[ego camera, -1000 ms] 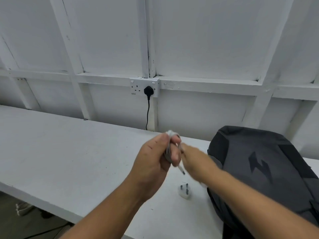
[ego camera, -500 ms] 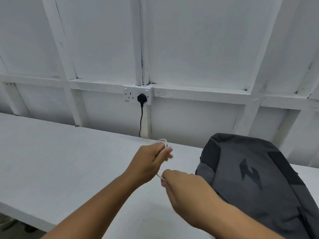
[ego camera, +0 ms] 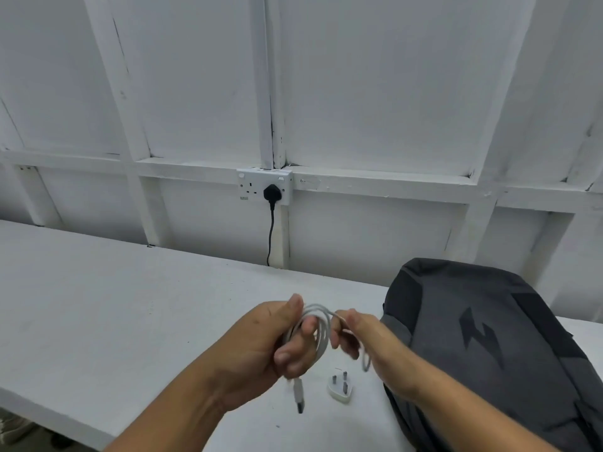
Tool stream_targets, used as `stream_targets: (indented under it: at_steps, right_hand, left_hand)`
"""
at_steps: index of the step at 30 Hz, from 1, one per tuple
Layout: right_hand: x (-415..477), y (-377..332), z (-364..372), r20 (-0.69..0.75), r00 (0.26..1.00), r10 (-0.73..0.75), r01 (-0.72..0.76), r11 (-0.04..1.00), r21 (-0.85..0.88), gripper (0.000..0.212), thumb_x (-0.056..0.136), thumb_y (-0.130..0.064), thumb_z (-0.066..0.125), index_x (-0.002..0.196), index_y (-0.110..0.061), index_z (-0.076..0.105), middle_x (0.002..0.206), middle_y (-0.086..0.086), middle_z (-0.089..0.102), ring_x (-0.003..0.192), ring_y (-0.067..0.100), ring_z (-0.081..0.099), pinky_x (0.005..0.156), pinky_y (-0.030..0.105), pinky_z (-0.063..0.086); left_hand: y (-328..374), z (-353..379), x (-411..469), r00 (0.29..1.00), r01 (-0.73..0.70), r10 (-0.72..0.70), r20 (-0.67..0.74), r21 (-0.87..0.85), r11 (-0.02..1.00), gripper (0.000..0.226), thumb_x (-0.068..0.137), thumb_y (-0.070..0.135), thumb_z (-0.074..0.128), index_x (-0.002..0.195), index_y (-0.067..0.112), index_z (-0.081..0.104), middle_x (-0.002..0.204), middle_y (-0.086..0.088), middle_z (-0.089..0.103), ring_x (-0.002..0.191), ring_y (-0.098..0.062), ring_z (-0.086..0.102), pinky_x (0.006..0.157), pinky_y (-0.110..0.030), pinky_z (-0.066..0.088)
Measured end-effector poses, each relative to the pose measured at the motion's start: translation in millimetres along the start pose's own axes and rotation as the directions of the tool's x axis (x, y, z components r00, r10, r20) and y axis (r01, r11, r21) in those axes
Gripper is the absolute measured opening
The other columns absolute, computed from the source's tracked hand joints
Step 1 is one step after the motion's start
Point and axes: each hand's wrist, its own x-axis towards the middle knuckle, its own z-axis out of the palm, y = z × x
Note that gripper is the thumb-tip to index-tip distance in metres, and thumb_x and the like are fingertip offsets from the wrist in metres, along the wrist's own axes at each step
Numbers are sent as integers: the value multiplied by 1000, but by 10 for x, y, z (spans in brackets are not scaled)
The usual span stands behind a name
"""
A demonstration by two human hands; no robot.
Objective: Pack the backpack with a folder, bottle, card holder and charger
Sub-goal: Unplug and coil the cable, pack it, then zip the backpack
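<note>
A white charger cable (ego camera: 321, 334) is coiled in loops around the fingers of my left hand (ego camera: 264, 349), and its USB end (ego camera: 298, 398) hangs down below that hand. My right hand (ego camera: 362, 334) pinches the other part of the cable just to the right, level with the left hand. The white charger plug (ego camera: 341, 388) lies on the white table (ego camera: 98, 305) with its pins up, beneath both hands. The dark grey backpack (ego camera: 483, 347) with a black lightning mark lies flat at the right. I see no folder, bottle or card holder.
A white panelled wall stands behind the table, with a double socket (ego camera: 264, 187) holding a black plug whose cord (ego camera: 270, 236) drops behind the table. The table's front edge runs along the lower left, and shoes (ego camera: 13, 429) show on the floor below it.
My right hand has come up from below the left hand to its right side, bringing the cable over. More loops now sit on my left hand, and the plug is visible again.
</note>
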Motion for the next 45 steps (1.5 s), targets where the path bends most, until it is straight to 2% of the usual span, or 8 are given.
stream_targets:
  at_steps: [7, 12, 17, 21, 26, 33, 40, 45]
  right_hand:
    - [-82, 162, 306, 75, 984, 161, -174, 795, 582, 63, 87, -76, 28, 72, -16, 42, 70, 0, 29, 64, 20, 18, 64, 37, 16]
    - [-221, 125, 528, 33, 985, 167, -168, 986, 12, 49, 92, -69, 24, 65, -29, 36, 65, -12, 33, 64, 11, 27, 66, 29, 26]
    - [-298, -290, 577, 26, 987, 159, -148, 959, -242, 48, 95, -66, 24, 69, -30, 41, 64, -16, 44, 63, 4, 37, 65, 27, 33]
    - [-351, -612, 340, -99, 995, 1, -42, 908, -418, 53, 97, -62, 29, 71, -18, 42, 61, -5, 48, 57, 10, 43, 59, 36, 39]
    - [-125, -879, -145, -188, 959, -213, 55, 788, -613, 32, 98, -50, 49, 80, -28, 63, 62, -14, 57, 62, 5, 53, 53, 19, 37]
    - [337, -638, -385, -188, 980, -72, 19, 963, -270, 23, 92, -41, 66, 91, -21, 78, 73, -4, 69, 58, 0, 52, 55, 11, 40]
    - [154, -246, 252, -228, 968, -106, 68, 983, -170, 38, 108, -35, 40, 80, -27, 65, 73, -9, 70, 84, 14, 60, 82, 35, 47]
    - [-92, -222, 646, -111, 965, 238, -176, 899, 402, 37, 108, -18, 40, 79, -14, 64, 66, 6, 58, 81, 28, 71, 88, 45, 58]
  left_hand:
    - [503, 249, 142, 934, -357, 348, -82, -270, 894, 39, 95, 45, 51, 78, 17, 73, 46, 8, 49, 49, -10, 50, 57, -18, 46]
    - [635, 113, 504, 777, -562, 515, -362, -32, 827, 38, 105, 34, 43, 98, 10, 72, 84, -4, 79, 73, -13, 71, 69, -21, 55]
    - [363, -167, 726, 680, -391, 663, -313, 611, 689, 23, 108, 23, 47, 116, 14, 66, 106, 2, 80, 94, -8, 73, 83, -18, 55]
    - [143, -399, 620, 817, -178, 562, -127, 872, 456, 22, 107, 27, 46, 103, 22, 67, 92, 11, 76, 83, 1, 71, 75, -9, 49]
    - [-139, -402, 309, 950, -136, 308, -49, 826, 548, 48, 107, 49, 32, 95, 22, 69, 73, 3, 73, 70, -8, 64, 69, -16, 48]
    - [-175, 36, 85, 959, -228, 282, -16, 546, 806, 39, 102, 49, 42, 89, 25, 69, 61, 4, 62, 65, -15, 57, 72, -22, 50]
    - [145, 197, 263, 909, -397, 406, -98, 98, 913, 36, 101, 46, 44, 97, 20, 69, 70, -2, 62, 64, -16, 55, 57, -36, 47]
    - [372, 117, 451, 824, -470, 511, -246, 208, 858, 33, 103, 34, 38, 106, 14, 64, 76, 1, 67, 73, -11, 62, 73, -21, 51]
